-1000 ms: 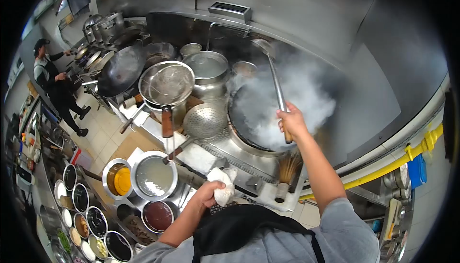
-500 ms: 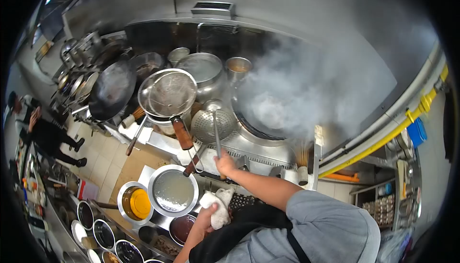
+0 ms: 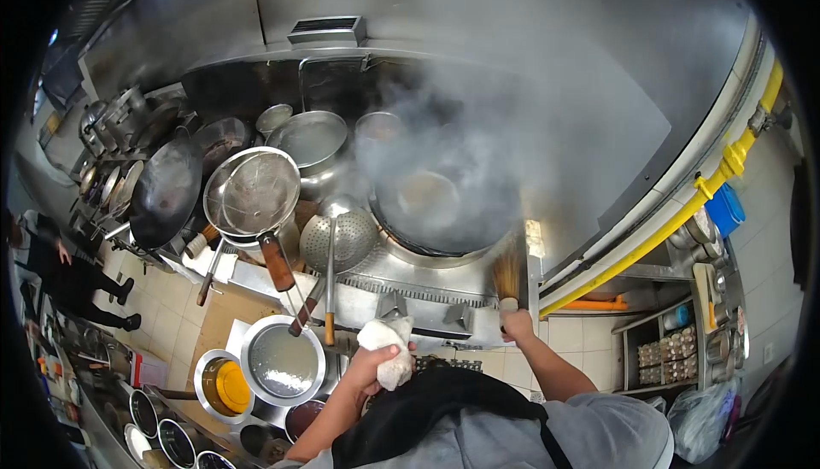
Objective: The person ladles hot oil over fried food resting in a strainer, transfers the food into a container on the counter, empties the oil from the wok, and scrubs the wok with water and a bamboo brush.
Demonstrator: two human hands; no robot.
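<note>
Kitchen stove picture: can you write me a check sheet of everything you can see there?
Surface: steel stove counter, wet-looking.
Job's things: white crumpled cloth in left hand; straw bamboo brush, right hand gripping its base.
Clutter: steaming black wok, round wire strainer, perforated steel ladle, steel bowls of sauces.
Hands: both closed on things.
Cables: nothing seen; yellow pipe along wall.
Surroundings: another person standing far left.

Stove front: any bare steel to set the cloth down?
Bare steel ledge between the ladle handle and the bamboo brush. Crowded left: strainers, bowls. Left hand holds the cloth; right hand is at the brush.
</note>
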